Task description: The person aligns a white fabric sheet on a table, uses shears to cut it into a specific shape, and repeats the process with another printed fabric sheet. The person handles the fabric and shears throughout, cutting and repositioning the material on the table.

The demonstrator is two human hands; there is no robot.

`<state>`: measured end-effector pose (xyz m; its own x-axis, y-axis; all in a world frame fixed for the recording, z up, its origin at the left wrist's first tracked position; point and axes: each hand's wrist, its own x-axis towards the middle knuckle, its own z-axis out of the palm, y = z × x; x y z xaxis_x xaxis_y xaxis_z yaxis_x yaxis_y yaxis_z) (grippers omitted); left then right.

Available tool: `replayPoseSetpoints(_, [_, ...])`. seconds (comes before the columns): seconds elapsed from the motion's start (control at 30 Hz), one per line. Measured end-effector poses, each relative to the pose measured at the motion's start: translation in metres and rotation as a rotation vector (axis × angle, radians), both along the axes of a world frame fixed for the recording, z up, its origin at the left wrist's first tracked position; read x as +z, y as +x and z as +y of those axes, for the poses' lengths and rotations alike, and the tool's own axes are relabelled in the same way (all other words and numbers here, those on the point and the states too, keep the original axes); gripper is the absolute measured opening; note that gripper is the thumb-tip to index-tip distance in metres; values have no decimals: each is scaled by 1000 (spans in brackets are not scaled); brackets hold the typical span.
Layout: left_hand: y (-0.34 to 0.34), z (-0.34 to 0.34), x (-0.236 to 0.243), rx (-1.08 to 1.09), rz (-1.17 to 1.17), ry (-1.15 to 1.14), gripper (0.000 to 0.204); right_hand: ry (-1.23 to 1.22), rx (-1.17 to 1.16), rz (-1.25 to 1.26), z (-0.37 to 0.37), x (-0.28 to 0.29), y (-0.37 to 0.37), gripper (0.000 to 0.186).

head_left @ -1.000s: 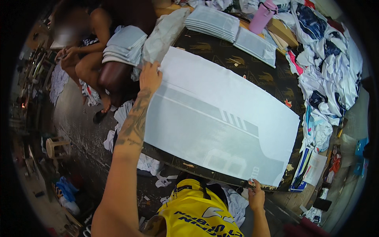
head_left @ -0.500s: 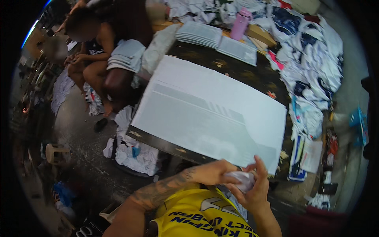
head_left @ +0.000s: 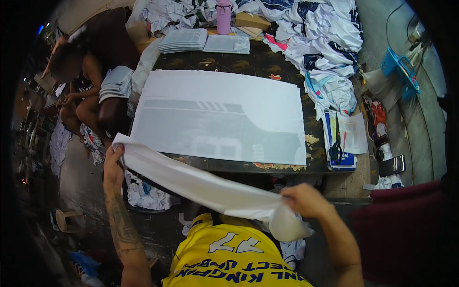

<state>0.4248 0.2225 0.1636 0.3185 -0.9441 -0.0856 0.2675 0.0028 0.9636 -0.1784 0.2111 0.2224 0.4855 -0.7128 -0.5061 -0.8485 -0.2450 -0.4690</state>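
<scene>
A long folded strip of white cloth (head_left: 191,176) is stretched between my two hands above my lap, just in front of the table. My left hand (head_left: 114,160) pinches its far-left end. At the other side my right hand (head_left: 306,200) grips it, and a loose end hangs curled below the fingers. Behind the strip, a large white and grey fabric panel (head_left: 191,122) lies flat on the dark tabletop (head_left: 272,62). Its grey area shows through with stripes and a faint pale figure.
Folded, flat packs (head_left: 183,41) and a pink bottle (head_left: 223,18) stand at the back. White and navy garments (head_left: 325,33) heap at the right. Black scissors (head_left: 336,148) rest on papers at the right edge. Another person (head_left: 81,86) sits at the left. A phone (head_left: 392,165) lies further right.
My hands, close together over a bunched white cloth before, have moved apart, pulling it out into a long strip. The view has turned, so the table sits straighter.
</scene>
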Motion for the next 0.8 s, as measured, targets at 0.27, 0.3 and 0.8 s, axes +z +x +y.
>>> replayPoseSetpoints(0.27, [42, 4, 61, -260, -1178, 176, 16, -282, -501, -481, -32, -6, -78, 19])
replayPoseSetpoints(0.3, [50, 9, 58, -189, -1397, 141, 16, -431, -416, -384, -31, -10, -85, 20])
replayPoseSetpoints(0.8, [171, -285, -9, 774, -1368, 43, 55, -1462, -785, -309, -303, 32, -53, 41])
